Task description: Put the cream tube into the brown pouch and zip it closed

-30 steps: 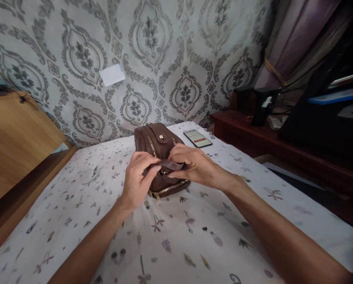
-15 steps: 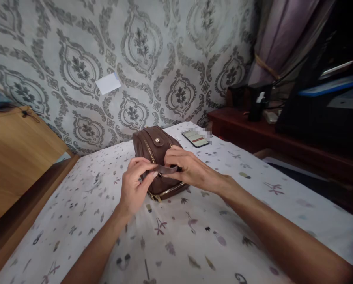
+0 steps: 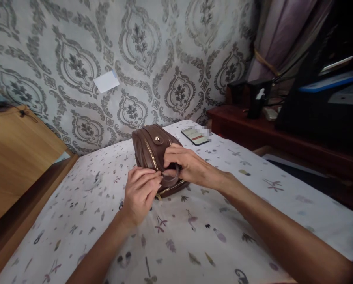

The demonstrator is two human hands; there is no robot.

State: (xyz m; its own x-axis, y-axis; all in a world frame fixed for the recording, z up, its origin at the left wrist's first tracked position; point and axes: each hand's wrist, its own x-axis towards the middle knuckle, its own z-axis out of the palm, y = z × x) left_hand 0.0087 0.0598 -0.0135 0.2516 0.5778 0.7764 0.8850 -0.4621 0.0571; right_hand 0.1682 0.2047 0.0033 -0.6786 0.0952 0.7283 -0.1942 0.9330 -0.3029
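Note:
A brown leather-look bag (image 3: 157, 148) with gold zips and a round stud on its top flap lies on the bed. From its near side loops a brown strap (image 3: 170, 181). My left hand (image 3: 141, 193) is closed at the strap's left end, thumb and fingertips pinched together against the bag. On the right, my right hand (image 3: 189, 165) curls its fingers over the bag's near side and grips the strap's other end. A gold zip pull (image 3: 158, 197) shows at the lower edge. The fingertips hide where the strap meets the bag.
A phone (image 3: 195, 136) with its screen lit lies behind the bag to the right. A wooden board (image 3: 19, 154) flanks the bed on the left, and a dark red wooden desk (image 3: 235, 118) stands at the right. Patterned wallpaper closes off the back.
My left hand has moved slightly right and down, pinching nearer the strap's end. The strap, nearly straight before, now bends into a rounder loop. My right hand stays almost in place.

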